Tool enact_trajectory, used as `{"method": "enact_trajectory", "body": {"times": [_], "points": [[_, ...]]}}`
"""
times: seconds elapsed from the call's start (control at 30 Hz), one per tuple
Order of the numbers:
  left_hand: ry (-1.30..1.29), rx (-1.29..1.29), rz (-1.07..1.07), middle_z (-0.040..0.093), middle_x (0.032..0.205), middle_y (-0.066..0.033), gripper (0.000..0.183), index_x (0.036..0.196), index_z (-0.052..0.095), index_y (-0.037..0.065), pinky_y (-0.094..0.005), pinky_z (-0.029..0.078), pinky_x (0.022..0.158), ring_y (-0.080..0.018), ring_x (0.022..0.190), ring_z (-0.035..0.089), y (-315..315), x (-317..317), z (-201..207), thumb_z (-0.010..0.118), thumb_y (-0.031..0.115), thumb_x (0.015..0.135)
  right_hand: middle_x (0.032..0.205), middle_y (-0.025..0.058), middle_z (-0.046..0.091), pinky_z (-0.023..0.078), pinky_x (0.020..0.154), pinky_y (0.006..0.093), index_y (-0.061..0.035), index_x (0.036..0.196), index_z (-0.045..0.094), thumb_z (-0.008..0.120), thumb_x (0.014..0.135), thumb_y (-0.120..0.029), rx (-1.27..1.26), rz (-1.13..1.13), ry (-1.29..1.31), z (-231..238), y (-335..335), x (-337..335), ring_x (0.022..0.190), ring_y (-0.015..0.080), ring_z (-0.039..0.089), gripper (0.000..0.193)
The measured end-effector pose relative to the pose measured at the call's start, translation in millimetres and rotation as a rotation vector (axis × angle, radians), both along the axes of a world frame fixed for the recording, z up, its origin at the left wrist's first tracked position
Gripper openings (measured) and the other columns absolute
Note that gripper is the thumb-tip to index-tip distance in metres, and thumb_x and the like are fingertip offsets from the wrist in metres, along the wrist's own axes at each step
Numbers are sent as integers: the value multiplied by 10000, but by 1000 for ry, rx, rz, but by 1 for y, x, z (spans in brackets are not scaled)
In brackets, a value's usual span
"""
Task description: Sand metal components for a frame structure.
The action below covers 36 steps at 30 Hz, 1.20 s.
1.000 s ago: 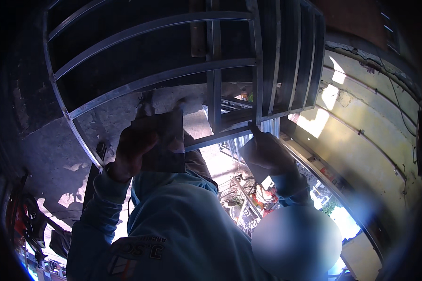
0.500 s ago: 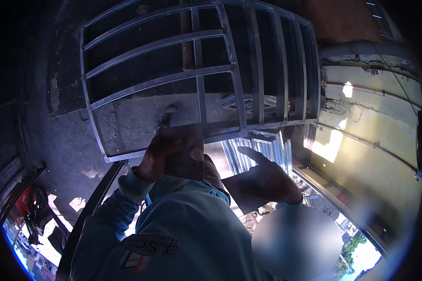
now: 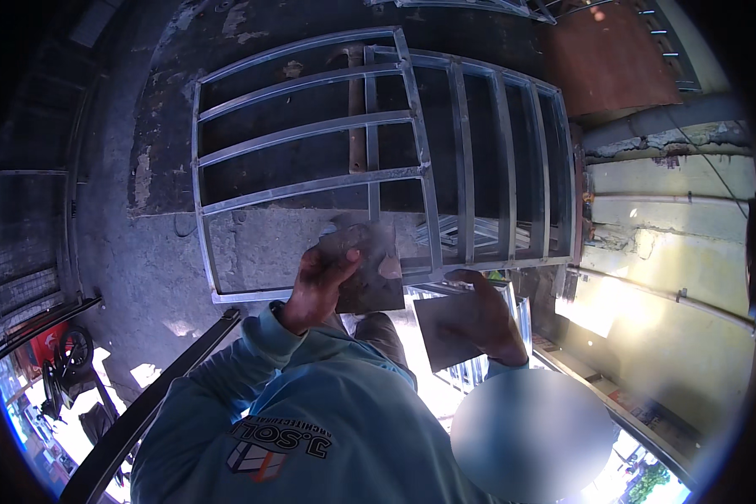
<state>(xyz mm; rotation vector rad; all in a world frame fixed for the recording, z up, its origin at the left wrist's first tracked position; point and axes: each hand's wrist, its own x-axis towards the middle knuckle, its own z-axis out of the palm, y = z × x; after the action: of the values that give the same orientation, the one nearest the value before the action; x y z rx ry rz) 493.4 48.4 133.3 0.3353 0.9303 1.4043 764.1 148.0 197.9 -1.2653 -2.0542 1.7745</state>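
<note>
My left hand [image 3: 321,281] grips a dark, thin rectangular plate [image 3: 370,290] by its left side, thumb resting over its face. A light patch shows on this plate; I cannot tell whether it is a reflection. Another flat, dark grey plate [image 3: 445,329] is in my right hand [image 3: 496,323], which closes on its right side. The two plates are apart, in front of my body. Just beyond them lies a welded metal frame with crossbars [image 3: 311,189], and a second barred metal frame [image 3: 504,160] overlaps it on the right.
Shiny metal profiles [image 3: 525,323] lie below my right hand. A long dark bar [image 3: 155,399] slants up on the left, near a wheeled object [image 3: 74,349]. A yellowish wall with pipes [image 3: 655,290] bounds the right side. A brown sheet [image 3: 613,59] stands at the far right.
The view has shifted, so the frames sit lower in it. My left hand and its plate have moved right and turned, showing more of the thumb. Both plates are still held.
</note>
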Motion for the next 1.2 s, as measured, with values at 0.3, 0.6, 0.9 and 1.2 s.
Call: {"method": "enact_trajectory", "body": {"times": [0.3,0.6,0.9,1.2], "points": [[281,244,42,633,1316,-169,370,1343,566,-13,-377,473,1075,-258,1239,615,38,-32,-29,607,173,1026,763,66,624,521,555,356,-62,1024,765,766,771,15,895,48,-109,18,19,-96,644,225,625,265],[567,303,56,662,1243,-178,337,1312,567,-64,-365,484,1011,-265,1134,656,63,-49,-37,537,130,1038,779,54,612,521,546,362,-53,1038,746,737,843,-29,761,122,-192,2,47,-144,653,226,630,197],[1088,709,-369,582,1264,-268,320,1279,576,6,-441,531,928,-378,1070,632,56,-61,-54,618,76,969,826,100,675,528,647,341,-56,958,736,703,806,8,738,-101,-310,-21,84,-130,738,247,675,168],[1161,561,-280,631,1190,-161,378,1317,573,155,-489,505,836,-344,1002,629,36,-86,-113,634,60,956,1006,111,603,508,811,354,-40,989,669,733,850,-49,286,-224,-249,-107,142,-65,914,261,627,153]]}}
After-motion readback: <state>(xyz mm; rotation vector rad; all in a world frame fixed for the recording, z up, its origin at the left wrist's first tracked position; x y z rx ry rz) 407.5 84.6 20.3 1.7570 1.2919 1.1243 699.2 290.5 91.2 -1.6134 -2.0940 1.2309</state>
